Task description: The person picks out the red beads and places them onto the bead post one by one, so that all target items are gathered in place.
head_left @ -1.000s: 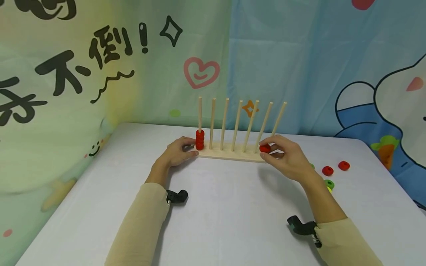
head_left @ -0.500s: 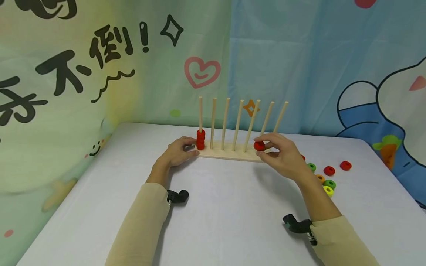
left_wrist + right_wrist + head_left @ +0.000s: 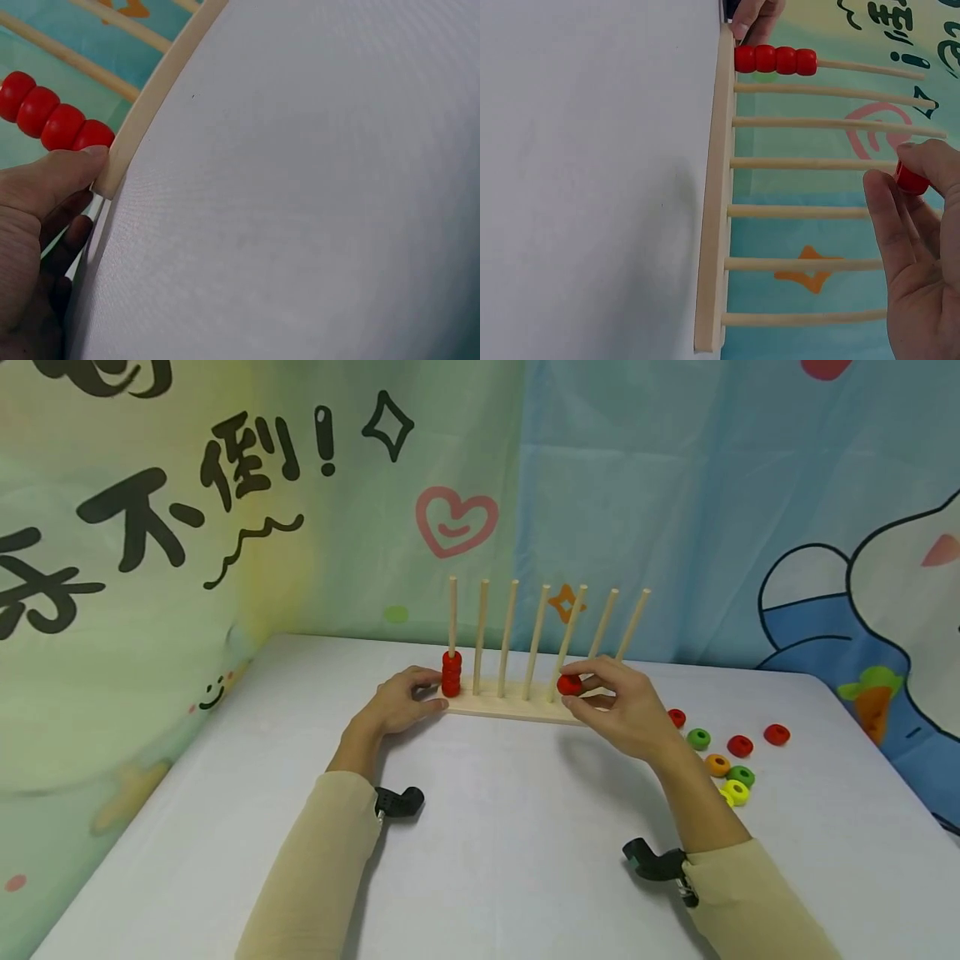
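Observation:
A wooden peg stand (image 3: 517,706) with several upright pegs sits on the table. Several red beads (image 3: 451,674) are stacked on its leftmost peg. My left hand (image 3: 405,700) grips the stand's left end; in the left wrist view the thumb (image 3: 71,169) lies on the base beside the lowest bead, fingers behind. Between thumb and fingertips, my right hand (image 3: 618,702) pinches another red bead (image 3: 569,685), held in front of the pegs right of the middle. In the right wrist view this pinched bead (image 3: 911,180) is partly covered by the thumb, well above the base.
Loose beads lie on the white table right of the stand: red (image 3: 777,734), green (image 3: 698,739), orange (image 3: 717,766) and yellow (image 3: 737,792). Some are close to my right forearm. A printed cloth (image 3: 622,510) hangs behind the table.
My right hand has moved left along the stand with the red bead, uncovering more of the loose beads. The left hand has stayed at the stand's left end.

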`<state>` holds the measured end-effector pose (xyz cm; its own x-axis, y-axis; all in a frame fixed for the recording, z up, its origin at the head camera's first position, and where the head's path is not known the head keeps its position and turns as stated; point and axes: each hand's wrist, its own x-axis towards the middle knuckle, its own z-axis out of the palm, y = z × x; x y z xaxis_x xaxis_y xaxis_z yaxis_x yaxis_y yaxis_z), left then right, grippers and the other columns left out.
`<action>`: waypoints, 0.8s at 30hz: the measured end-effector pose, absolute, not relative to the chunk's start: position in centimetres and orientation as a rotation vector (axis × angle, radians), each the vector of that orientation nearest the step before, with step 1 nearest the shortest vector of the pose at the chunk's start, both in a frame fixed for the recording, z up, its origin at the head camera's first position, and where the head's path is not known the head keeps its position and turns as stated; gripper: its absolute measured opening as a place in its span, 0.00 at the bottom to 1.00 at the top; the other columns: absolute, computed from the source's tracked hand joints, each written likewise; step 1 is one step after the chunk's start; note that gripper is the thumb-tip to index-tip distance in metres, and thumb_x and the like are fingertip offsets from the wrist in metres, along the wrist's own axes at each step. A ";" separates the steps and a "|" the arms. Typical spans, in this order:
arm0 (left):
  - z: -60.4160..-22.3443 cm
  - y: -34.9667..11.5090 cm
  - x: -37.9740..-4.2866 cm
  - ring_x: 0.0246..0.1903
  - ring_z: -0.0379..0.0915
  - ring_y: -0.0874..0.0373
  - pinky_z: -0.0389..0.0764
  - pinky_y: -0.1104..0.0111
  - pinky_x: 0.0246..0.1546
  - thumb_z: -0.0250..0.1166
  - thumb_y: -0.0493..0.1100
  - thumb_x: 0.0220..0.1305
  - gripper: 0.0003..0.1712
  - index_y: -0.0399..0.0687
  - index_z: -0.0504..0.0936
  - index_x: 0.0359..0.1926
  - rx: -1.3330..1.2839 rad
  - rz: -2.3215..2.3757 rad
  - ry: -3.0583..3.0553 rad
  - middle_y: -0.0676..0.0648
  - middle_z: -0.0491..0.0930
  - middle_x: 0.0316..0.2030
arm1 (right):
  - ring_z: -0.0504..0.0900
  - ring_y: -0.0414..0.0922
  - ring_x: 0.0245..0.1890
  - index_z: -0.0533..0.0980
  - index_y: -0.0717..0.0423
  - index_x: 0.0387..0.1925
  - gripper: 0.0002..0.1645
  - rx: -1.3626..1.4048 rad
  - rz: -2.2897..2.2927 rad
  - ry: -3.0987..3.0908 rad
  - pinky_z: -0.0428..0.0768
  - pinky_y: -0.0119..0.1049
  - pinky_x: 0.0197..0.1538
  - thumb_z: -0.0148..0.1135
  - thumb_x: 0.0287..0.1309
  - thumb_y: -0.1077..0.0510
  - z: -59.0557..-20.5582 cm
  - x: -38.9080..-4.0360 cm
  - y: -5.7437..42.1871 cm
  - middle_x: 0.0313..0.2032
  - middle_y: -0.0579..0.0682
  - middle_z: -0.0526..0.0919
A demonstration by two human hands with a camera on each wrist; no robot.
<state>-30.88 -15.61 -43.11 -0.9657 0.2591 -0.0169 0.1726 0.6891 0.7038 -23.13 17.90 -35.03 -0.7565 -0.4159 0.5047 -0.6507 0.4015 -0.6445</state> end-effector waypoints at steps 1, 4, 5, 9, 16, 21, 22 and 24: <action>-43.1 -15.6 -30.9 0.65 0.65 0.50 0.64 0.50 0.66 0.67 0.53 0.62 0.31 0.53 0.75 0.65 0.358 1.138 2.782 0.50 0.71 0.64 | 0.84 0.53 0.40 0.78 0.65 0.51 0.21 0.939 1.302 -2.391 0.83 0.30 0.43 0.66 0.55 0.73 -34.9 -23.0 17.6 0.44 0.56 0.81; -43.0 -15.6 -30.9 0.65 0.65 0.51 0.64 0.49 0.66 0.67 0.53 0.62 0.31 0.53 0.75 0.65 0.363 1.128 2.789 0.50 0.71 0.64 | 0.83 0.51 0.42 0.78 0.62 0.52 0.20 0.927 1.350 -2.400 0.83 0.30 0.45 0.66 0.57 0.70 -35.0 -23.2 17.2 0.43 0.54 0.81; -43.0 -15.6 -30.9 0.65 0.65 0.51 0.64 0.49 0.66 0.67 0.53 0.62 0.31 0.53 0.76 0.65 0.366 1.125 2.790 0.50 0.71 0.64 | 0.83 0.49 0.42 0.78 0.60 0.52 0.19 0.923 1.363 -2.405 0.83 0.30 0.45 0.66 0.58 0.69 -35.2 -23.5 17.2 0.43 0.53 0.81; -43.0 -15.6 -30.9 0.65 0.65 0.51 0.64 0.50 0.66 0.67 0.53 0.62 0.31 0.53 0.76 0.65 0.364 1.128 2.787 0.50 0.72 0.63 | 0.84 0.46 0.42 0.79 0.56 0.52 0.19 0.923 1.390 -2.407 0.83 0.31 0.46 0.68 0.58 0.66 -36.1 -24.3 17.2 0.44 0.50 0.83; -43.1 -15.8 -30.9 0.65 0.64 0.51 0.64 0.50 0.66 0.67 0.53 0.62 0.31 0.53 0.75 0.65 0.358 1.139 2.782 0.50 0.71 0.64 | 0.84 0.50 0.41 0.79 0.60 0.51 0.20 0.961 1.397 -2.376 0.84 0.34 0.46 0.67 0.57 0.70 -35.4 -24.1 15.6 0.44 0.55 0.82; -43.1 -15.8 -30.8 0.66 0.64 0.50 0.64 0.49 0.67 0.67 0.53 0.61 0.31 0.53 0.76 0.65 0.357 1.150 2.778 0.50 0.71 0.64 | 0.83 0.55 0.41 0.78 0.66 0.51 0.20 1.006 1.395 -2.360 0.84 0.36 0.46 0.66 0.55 0.73 -33.6 -22.8 14.1 0.45 0.61 0.79; -43.1 -15.8 -30.8 0.66 0.64 0.50 0.64 0.49 0.66 0.67 0.53 0.61 0.31 0.53 0.76 0.65 0.358 1.152 2.774 0.50 0.71 0.64 | 0.83 0.55 0.41 0.78 0.66 0.51 0.20 1.006 1.394 -2.360 0.84 0.36 0.46 0.66 0.55 0.73 -33.5 -22.8 13.9 0.46 0.61 0.79; -43.1 -15.8 -30.9 0.66 0.64 0.50 0.64 0.50 0.66 0.67 0.53 0.61 0.31 0.53 0.76 0.65 0.362 1.152 2.775 0.50 0.71 0.64 | 0.83 0.55 0.42 0.78 0.66 0.51 0.21 1.005 1.393 -2.357 0.84 0.37 0.47 0.66 0.55 0.74 -33.2 -22.7 13.5 0.46 0.61 0.78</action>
